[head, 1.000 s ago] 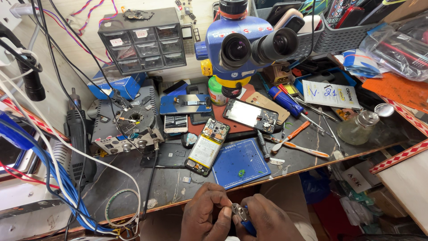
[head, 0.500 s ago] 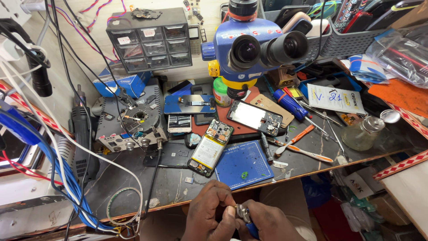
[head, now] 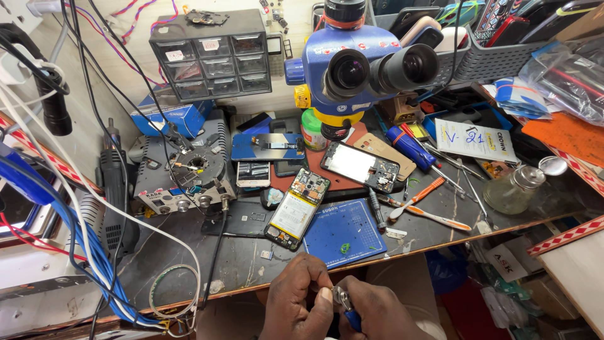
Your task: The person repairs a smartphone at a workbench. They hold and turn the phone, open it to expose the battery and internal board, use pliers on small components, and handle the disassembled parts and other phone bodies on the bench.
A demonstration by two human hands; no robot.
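Both my hands are together at the bottom edge of the view, just below the workbench's front edge. My left hand [head: 296,301] pinches a small shiny metal part [head: 338,296] between thumb and forefinger. My right hand [head: 371,311] grips a blue-handled tool [head: 352,320] whose tip meets that part. On the bench above them lies an opened phone [head: 296,209] showing its battery and board, next to a blue work mat [head: 343,232]. A second opened phone [head: 360,165] lies further back under the blue microscope [head: 362,69].
A drawer cabinet [head: 211,60] stands at the back left, with a grey rework station [head: 185,173] in front of it. Cables [head: 82,239] hang on the left. Screwdrivers [head: 409,146], an orange-handled brush [head: 418,195] and a glass bottle [head: 513,189] lie on the right.
The view has tilted slightly, so the bench sits a little lower and to the right. My hands stay together on the small part with hardly any movement.
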